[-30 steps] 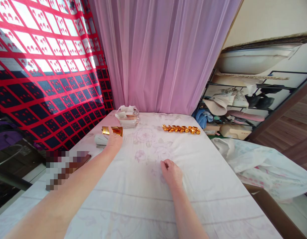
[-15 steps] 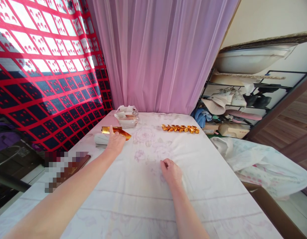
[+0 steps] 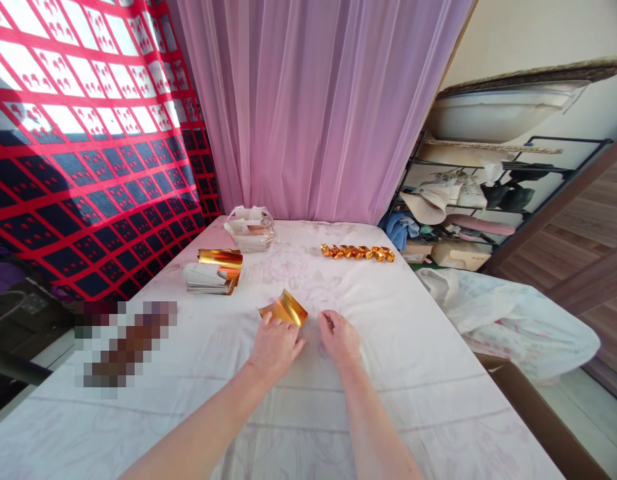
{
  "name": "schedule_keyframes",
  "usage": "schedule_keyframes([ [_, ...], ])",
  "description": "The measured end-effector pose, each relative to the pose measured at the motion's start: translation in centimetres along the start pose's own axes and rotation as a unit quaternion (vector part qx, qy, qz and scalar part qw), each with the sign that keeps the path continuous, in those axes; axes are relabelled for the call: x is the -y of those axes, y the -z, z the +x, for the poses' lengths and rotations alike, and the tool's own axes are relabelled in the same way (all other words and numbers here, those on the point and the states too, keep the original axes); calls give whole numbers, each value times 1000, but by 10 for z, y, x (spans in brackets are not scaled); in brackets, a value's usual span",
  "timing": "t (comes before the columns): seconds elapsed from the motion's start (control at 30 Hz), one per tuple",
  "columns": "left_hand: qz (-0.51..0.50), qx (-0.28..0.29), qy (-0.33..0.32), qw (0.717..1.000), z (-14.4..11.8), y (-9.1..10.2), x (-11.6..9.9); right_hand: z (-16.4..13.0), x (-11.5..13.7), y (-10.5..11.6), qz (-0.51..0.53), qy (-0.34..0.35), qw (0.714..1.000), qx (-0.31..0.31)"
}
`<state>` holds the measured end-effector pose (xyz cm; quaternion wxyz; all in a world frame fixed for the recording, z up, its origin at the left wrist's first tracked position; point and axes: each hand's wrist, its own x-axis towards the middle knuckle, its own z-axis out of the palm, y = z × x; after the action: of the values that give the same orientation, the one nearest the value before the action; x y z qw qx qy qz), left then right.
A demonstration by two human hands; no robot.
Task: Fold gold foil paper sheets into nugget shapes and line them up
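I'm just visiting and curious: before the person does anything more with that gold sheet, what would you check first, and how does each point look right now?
1. Sheet held: ok. The left hand grips the gold sheet at its near edge.
2. Right hand free: ok. It rests on the cloth just right of the sheet, holding nothing.
3. Single sheet picked: cannot tell; only its shiny top shows.
4. Space under the hands: ok. Only bare cloth lies there.
5. Stack undisturbed: ok. It sits apart, far left.
6. Folded pieces out of the way: ok. They lie in a row at the far edge.
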<state>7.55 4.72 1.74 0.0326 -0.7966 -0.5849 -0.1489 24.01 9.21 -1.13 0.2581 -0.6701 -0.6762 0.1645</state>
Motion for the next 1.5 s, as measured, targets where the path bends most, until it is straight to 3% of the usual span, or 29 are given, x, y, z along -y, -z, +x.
schedule_keyframes([
  [0.1,-16,8,8,1000,-4,5,3,-1,1,0,7,21,1000,9],
  [0.27,-46,6,-14,999,-14,8,27,-4,5,-2,57,65,996,11],
  [0.4,-70,-14,-15,997,-23,0,37,-5,11,-11,110,92,990,12],
  [0.6,-111,-51,-14,992,-30,-13,44,4,8,-19,151,80,985,-18],
  [0.8,-159,-133,14,978,-35,-15,54,10,-1,-9,188,31,977,-94],
  [0.97,-232,-145,91,958,-36,-10,57,3,9,-4,224,29,948,-224],
  [1.07,-346,-113,177,915,-35,-6,56,-3,18,-3,219,81,938,-255],
  [1.17,-493,-68,271,824,-34,0,57,-7,24,-3,218,138,936,-240],
  [1.27,-585,-59,325,740,-33,7,59,-10,27,-2,229,174,935,-206],
  [1.5,-667,-55,369,645,-34,18,69,-8,30,1,309,219,922,-76],
])
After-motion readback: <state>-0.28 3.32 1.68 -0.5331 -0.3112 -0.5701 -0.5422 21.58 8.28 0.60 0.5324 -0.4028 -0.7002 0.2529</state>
